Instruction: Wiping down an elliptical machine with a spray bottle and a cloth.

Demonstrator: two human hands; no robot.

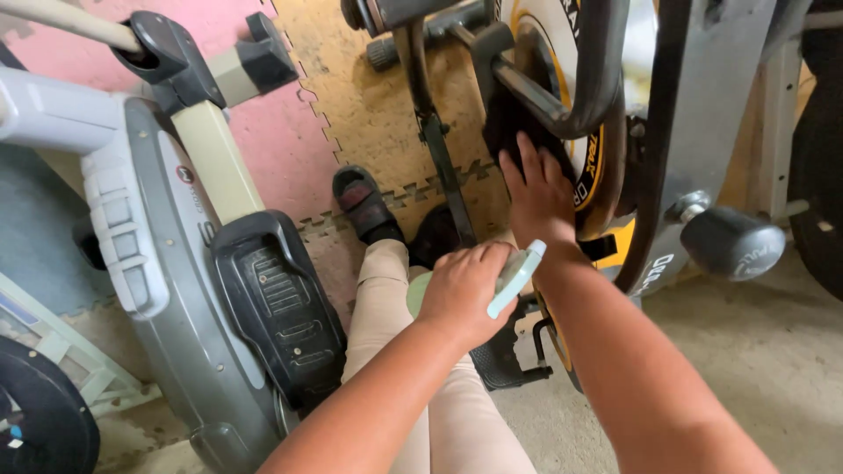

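Dark soft cloth [514, 132], pale smooth spray bottle [514, 276]

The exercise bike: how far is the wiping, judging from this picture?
In hand: the right hand presses a dark cloth against the bike's wheel cover, beside the frame bar. The left hand holds a pale green spray bottle close by. Done: cannot tell; no wiped area stands out. Left: probably the dusty grey elliptical machine at the left, which neither hand touches.
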